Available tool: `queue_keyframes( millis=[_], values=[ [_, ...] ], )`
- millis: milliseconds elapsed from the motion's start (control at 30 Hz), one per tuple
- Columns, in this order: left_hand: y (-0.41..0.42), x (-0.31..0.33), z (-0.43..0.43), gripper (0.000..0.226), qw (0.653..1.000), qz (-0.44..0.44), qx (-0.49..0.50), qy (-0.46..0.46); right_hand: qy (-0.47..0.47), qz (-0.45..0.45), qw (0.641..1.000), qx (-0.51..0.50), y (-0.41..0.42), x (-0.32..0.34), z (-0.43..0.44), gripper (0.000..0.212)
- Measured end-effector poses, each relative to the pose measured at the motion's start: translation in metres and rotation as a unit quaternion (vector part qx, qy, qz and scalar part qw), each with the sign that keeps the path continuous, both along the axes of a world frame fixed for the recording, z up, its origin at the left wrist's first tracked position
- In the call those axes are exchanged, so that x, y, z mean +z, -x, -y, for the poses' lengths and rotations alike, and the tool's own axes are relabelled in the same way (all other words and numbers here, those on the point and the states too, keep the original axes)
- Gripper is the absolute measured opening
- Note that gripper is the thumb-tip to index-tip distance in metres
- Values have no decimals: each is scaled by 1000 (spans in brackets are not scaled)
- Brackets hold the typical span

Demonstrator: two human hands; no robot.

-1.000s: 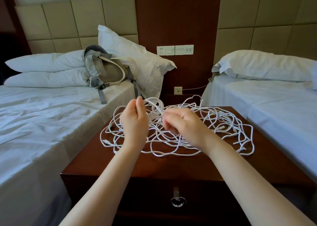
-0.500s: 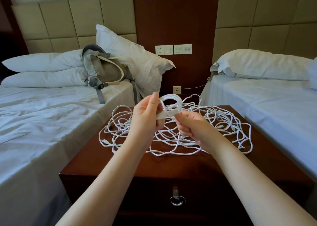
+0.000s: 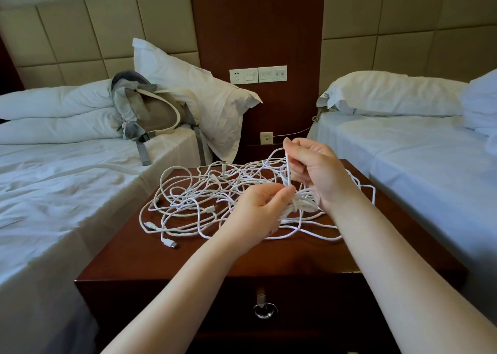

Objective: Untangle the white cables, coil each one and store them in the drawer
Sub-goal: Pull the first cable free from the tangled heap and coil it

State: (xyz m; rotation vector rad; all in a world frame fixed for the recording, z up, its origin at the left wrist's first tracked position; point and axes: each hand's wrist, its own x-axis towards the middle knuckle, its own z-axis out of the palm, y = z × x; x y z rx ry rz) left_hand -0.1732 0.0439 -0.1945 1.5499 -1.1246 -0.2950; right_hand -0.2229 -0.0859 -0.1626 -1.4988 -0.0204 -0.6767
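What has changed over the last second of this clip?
Both hands shifted right over the tangle of white cables. The left hand dropped lower, gripping a gathered bundle; the right hand rose, pinching a strand upright. The tangle stays on the nightstand, the drawer shut.

Beige padded wall panels (image 3: 80, 30) behind two white-sheeted beds: left bed (image 3: 53, 192), right bed (image 3: 430, 165). Dark wood panel (image 3: 255, 25) between, carrying socket plate (image 3: 258, 74). Dark wood nightstand (image 3: 282, 259) below. Grey backpack (image 3: 153, 114) against pillow (image 3: 188, 84).
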Motion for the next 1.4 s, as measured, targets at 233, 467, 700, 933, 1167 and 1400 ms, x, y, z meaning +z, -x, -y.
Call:
queue_keyframes(
  millis=[233, 467, 700, 933, 1167, 1400],
  values=[
    [-20, -10, 2, 33, 986, -148, 75, -21, 87, 7, 993, -78, -4, 1, -13, 35],
    [-45, -3, -9, 37, 957, -239, 143, 78, 238, -52, 969, 33, -2, 0, -39, 25],
    [-48, 20, -20, 37, 941, -238, 164, 176, 286, -105, 949, 80, -5, -4, -47, 21],
    [-32, 34, -26, 39, 955, -230, 7, 188, 246, -143, 957, 52, -4, -8, -26, 30],
    [-19, 36, -30, 30, 977, -162, -111, 87, 112, -75, 990, 51, -7, -17, -13, 19],
    [-15, 24, -22, 42, 993, -66, -91, -45, 90, -27, 995, 17, -2, -7, -8, 24]
  ],
)
